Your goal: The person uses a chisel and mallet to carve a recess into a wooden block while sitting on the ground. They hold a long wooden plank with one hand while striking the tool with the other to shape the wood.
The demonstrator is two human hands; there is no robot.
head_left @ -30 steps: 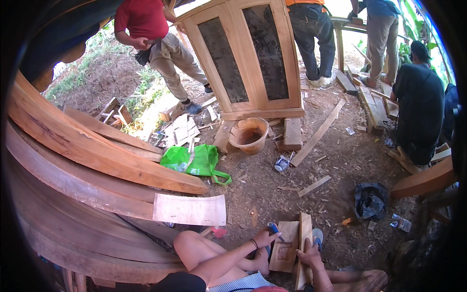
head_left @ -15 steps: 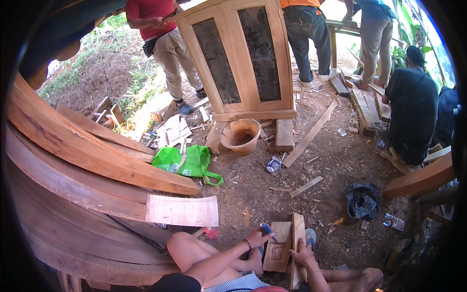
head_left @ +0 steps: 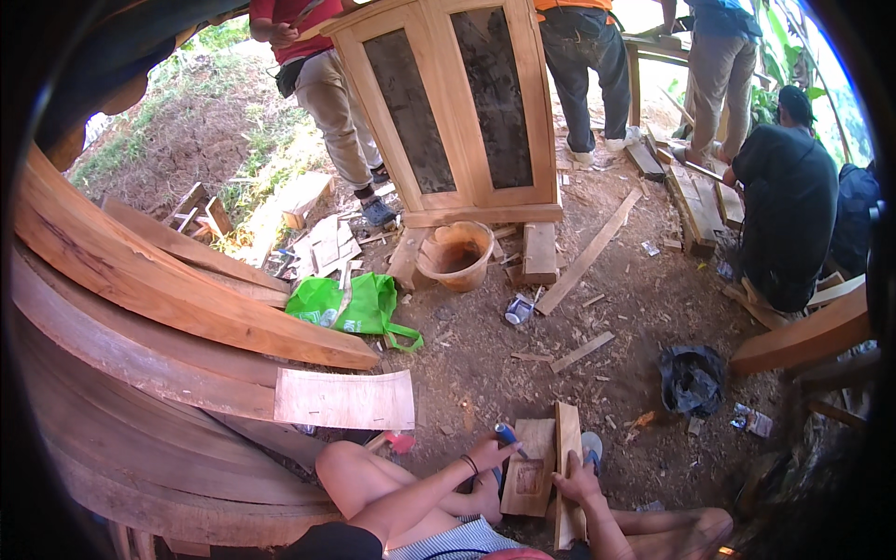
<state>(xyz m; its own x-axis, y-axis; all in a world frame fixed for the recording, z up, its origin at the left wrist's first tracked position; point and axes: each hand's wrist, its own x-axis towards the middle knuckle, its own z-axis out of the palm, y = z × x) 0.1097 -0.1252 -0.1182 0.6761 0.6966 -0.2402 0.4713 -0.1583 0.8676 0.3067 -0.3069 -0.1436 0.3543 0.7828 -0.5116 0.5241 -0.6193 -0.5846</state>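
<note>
Beyond the left hand [head_left: 487, 455] around a blue-handled tool [head_left: 506, 434] and right hand [head_left: 581, 478] around a wooden strip [head_left: 567, 439], a bucket [head_left: 457, 280], brown inside.

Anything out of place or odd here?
Just litter: a crumpled black plastic bag lies on the dirt ahead and right of the right hand, apparently discarded. Nothing looks clearly wrong with the blue-handled tool or recessed board.

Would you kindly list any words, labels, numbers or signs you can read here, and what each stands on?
Green bag: white lettering, cut off by folds; no whole word readable.
Container: printing too small to read.
Wrapper: printing too small to read.
No other text is legible.
</note>
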